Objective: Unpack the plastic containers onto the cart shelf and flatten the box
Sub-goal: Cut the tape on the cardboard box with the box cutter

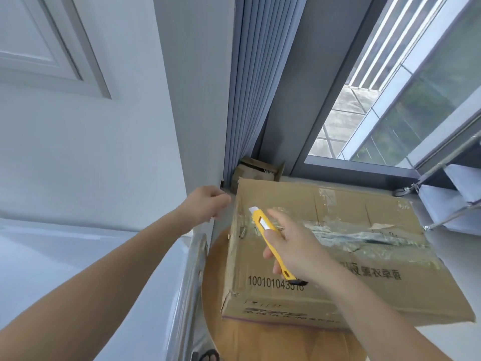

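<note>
Nearest us, a round wooden table (234, 342) carried the taped-shut cardboard box (338, 204). Its side read 100101043, the last digits half hidden, beside upside-down Chinese characters. Our right hand (294, 246) gripped a yellow utility knife (263, 222) over the lid. Our left hand (205, 204) curled at the wall corner, and we could not tell whether it held anything. Beyond stood a small open carton (256, 170), a curtain (250, 87) and, to the right, the cart (447, 201).
</note>
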The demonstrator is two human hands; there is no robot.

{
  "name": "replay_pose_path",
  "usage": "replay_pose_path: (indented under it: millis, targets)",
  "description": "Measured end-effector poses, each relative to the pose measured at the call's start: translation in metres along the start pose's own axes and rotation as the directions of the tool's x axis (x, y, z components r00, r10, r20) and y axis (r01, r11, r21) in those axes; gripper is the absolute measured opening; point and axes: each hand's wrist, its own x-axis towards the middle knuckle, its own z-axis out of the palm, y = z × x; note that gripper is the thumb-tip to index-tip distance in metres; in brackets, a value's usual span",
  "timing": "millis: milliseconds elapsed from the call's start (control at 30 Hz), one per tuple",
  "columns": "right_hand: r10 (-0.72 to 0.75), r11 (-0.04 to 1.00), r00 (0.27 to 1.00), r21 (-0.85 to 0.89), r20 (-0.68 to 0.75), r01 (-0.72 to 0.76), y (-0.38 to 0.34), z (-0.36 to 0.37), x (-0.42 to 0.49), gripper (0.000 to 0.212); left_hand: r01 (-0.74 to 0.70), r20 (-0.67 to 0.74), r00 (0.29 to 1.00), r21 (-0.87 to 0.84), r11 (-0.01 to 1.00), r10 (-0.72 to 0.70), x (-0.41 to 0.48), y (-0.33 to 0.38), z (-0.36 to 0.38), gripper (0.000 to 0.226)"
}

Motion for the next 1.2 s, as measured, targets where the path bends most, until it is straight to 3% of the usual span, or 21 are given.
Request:
replay_pose_path:
  millis: [67,167,233,533,667,1200]
  targets:
    - [0.036,0.995,0.999,-0.090,-0.003,-0.036,-0.004,0.008,0.008,0.052,-0.002,0.027,1.000,0.059,0.998,0.000,0.019,-0.007,0.006,0.035]
    - [0.078,0.976,0.997,-0.203,-0.017,-0.079,-0.011,0.014,0.018,0.051,0.013,0.121,0.992,0.086,0.996,-0.023,0.043,-0.009,0.019,0.074]
    - [0.094,0.962,0.995,-0.255,-0.028,-0.098,-0.015,0.018,0.022,0.050,0.002,0.178,0.984,0.069,0.998,-0.015,0.054,-0.011,0.025,0.084]
    - [0.142,0.922,0.987,-0.351,-0.080,-0.162,-0.025,0.034,0.037,0.045,0.043,0.317,0.948,-0.028,0.999,-0.032,0.070,-0.028,0.023,0.080]
    - [0.162,0.887,0.978,-0.414,-0.131,-0.203,-0.030,0.040,0.041,0.020,0.059,0.317,0.948,-0.056,0.997,-0.038,0.072,-0.033,0.025,0.082]
    - [0.175,0.863,0.964,-0.441,-0.200,-0.248,-0.034,0.047,0.041,0.024,0.028,0.313,0.950,-0.033,0.999,-0.016,0.074,-0.037,0.030,0.081]
